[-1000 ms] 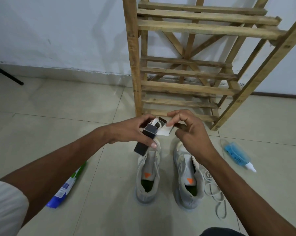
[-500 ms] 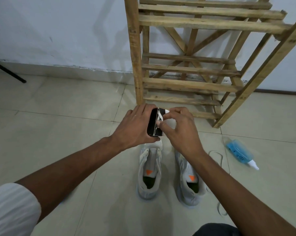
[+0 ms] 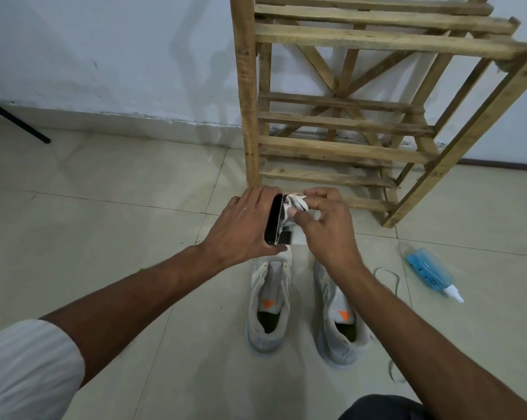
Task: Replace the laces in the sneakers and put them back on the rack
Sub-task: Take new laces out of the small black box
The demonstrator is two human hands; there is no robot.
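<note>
While I watch through the head camera, my left hand is wrapped around a small black package, fingers curled behind it and thumb along its lower edge, holding it upright above the toes of the sneakers. My right hand is pinched on the white laces bundled at the open side of that package, thumb and forefinger closed on the bundle, the other fingers folded in. A white card or wrapper shows under the bundle, between my two hands; I cannot tell whether it is part of the package.

Below my hands the two grey sneakers stand side by side on the tiled floor, toes toward the rack. On the left sneaker and the right sneaker I can see orange marks on the tongues and green insoles, and I see no laces across the part of either upper that shows. An old lace lies loose on the tiles just to the right of the right sneaker, partly hidden by my forearm.

Further right a blue bottle with a white nozzle lies on its side. The wooden rack stands against the wall just beyond my hands, its slatted shelves bare where I can see them. A dark rod slants to the floor at far left
</note>
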